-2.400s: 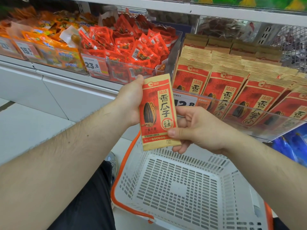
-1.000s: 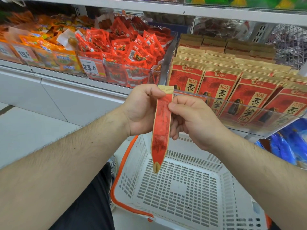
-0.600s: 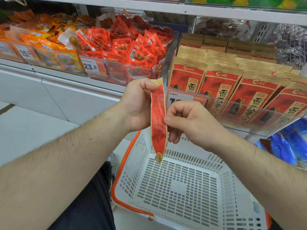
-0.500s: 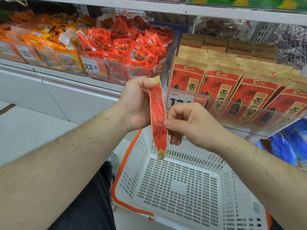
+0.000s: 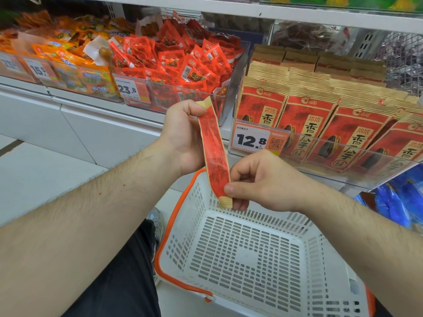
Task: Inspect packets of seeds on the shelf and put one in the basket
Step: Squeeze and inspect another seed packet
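At frame centre, the sunflower seed packet (image 5: 214, 154) has been turned edge-on since a moment ago, its printed back now showing. The left hand (image 5: 183, 136) pinches its top, the right hand (image 5: 258, 181) its bottom corner, above the empty white basket (image 5: 249, 255). Inspection seems nearly finished. Matching packets (image 5: 320, 129) fill the shelf at upper right.

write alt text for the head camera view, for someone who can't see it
Two bare hands hold a red seed packet edge-on above an empty white basket: the left hand grips its top, the right hand pinches its bottom. Behind, a shelf holds matching seed packets.
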### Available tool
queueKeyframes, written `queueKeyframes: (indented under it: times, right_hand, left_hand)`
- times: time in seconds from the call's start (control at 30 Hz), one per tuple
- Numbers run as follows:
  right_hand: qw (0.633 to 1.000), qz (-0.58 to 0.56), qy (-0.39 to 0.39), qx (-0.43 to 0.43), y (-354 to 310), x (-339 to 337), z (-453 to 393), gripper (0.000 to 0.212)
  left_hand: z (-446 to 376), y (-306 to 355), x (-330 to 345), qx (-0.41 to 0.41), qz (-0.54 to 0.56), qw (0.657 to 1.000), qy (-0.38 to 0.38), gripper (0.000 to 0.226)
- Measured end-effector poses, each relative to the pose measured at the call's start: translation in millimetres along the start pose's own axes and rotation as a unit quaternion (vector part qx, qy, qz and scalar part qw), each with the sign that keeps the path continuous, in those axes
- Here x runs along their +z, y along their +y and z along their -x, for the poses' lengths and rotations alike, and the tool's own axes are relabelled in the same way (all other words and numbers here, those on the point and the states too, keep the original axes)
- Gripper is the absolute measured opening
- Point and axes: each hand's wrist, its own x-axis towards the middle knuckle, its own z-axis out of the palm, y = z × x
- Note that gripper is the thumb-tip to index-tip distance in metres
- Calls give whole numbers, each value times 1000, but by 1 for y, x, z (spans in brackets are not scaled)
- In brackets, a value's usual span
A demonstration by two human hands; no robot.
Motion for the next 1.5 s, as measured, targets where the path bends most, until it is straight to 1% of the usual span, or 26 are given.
queueKeyframes:
  times: [0.13,0.2,0.27,0.3,0.37,0.4,0.43,0.5,0.57,0.6,0.7,0.73,0.8,0.83,0.93,1.0,1.07,1.13,1.23,1.27,1.3,1.37,1.4,1.5]
  right_hand:
    - [1000,-13,-21,-6,7,-1,-3,15]
    - [998,-52,-15,-12,9,-1,-3,13]
    - [990,-137,17,-6,12,-1,-5,14]
    - [984,-171,42,6,14,-2,-7,20]
    - [976,-190,91,48,17,-2,-10,35]
    - [974,-189,101,69,18,-2,-11,37]
    - [972,-195,95,88,20,-2,-12,38]
    - [967,-230,44,104,23,-2,-12,35]
    - [959,-268,-9,91,24,-1,-12,26]
    - [958,-274,-22,86,24,-1,-12,27]
    - [969,-237,-9,71,22,-2,-14,34]
    - [972,-224,3,66,21,-2,-13,34]
    - [977,-204,35,55,19,0,-12,32]
    - [978,-195,58,50,17,1,-11,27]
    - [978,-156,133,37,12,5,-9,10]
    - [976,-141,165,35,10,7,-9,6]
    - [969,-160,183,38,9,6,-8,10]
    - [964,-172,198,36,7,4,-8,14]
    - [956,-182,228,22,4,-4,-9,13]
    - [953,-186,240,18,1,-7,-9,15]
    - [949,-186,253,13,1,-9,-9,23]
    - [945,-185,269,5,0,-13,-9,39]
    - [944,-192,270,4,0,-13,-8,43]
    - [941,-211,265,15,1,-12,-8,46]
  left_hand:
    - [-2,-1,-1,-7,13,1000,-4,48]
    - [-3,-2,-3,-4,32,999,-6,50]
    - [-5,-2,-6,-7,63,998,-19,55]
    - [-5,-3,-6,-11,79,996,-35,58]
    - [-4,-3,-6,-10,113,991,-74,63]
    - [-3,-4,-4,-5,127,988,-91,65]
    - [-2,-5,-3,2,136,985,-106,67]
    - [-3,-7,-1,17,139,982,-124,71]
    - [-4,-8,-2,20,129,982,-135,76]
    - [-5,-9,-2,18,124,982,-140,78]
    - [-5,-7,-3,28,106,983,-145,81]
    - [-5,-6,-2,44,100,984,-143,79]
    - [-3,-5,-1,91,84,984,-132,67]
    - [-2,-4,0,112,68,985,-115,60]
    - [-3,-7,2,150,-21,988,-29,41]
    - [-4,-9,4,138,-70,988,19,41]
    - [-4,-10,5,113,-84,990,30,42]
    - [-2,-8,6,85,-72,994,-6,47]
    - [3,-9,6,47,-68,995,-57,52]
    - [4,-9,6,37,-67,995,-69,52]
    - [5,-10,7,29,-66,994,-80,52]
    - [5,-13,8,16,-61,994,-94,51]
    - [5,-14,8,12,-59,993,-99,51]
    - [3,-17,9,3,-59,994,-94,52]
